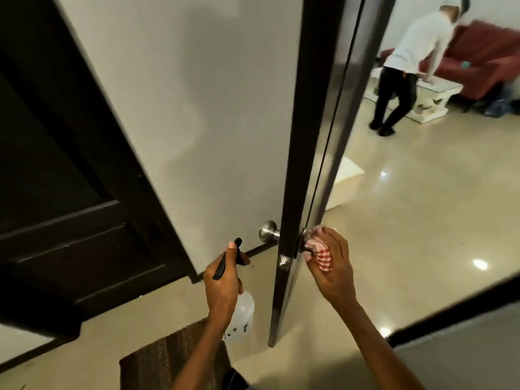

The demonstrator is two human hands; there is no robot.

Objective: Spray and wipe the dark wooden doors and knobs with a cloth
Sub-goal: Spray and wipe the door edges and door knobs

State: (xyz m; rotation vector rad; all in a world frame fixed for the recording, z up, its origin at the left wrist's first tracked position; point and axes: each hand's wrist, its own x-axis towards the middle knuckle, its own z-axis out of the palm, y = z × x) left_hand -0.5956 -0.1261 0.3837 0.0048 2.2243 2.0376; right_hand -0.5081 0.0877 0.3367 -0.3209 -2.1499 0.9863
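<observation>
A dark wooden door stands open, seen edge-on in the middle of the view, its narrow edge facing the camera. The right hand curls around a red-and-white checked cloth and presses it against the knob on the door's right face; that knob is almost wholly hidden under the cloth and fingers. On the door's left face a silver round knob sticks out bare, and a metal latch plate shows on the door edge just below the level of both knobs.

The left hand grips a spray bottle by its neck, the fingers wrapped around it and one finger lying along the black trigger head. The bottle's pale translucent body hangs below the hand, near the door edge but apart from it.

At the left a 2nd dark wooden door with raised panels fills the frame beside a white wall. The floor is glossy cream tile with bright light spots. A brown woven mat lies by the person's feet.

In the room beyond, another person in a white top and dark trousers bends toward a low white desk in front of a red sofa.
</observation>
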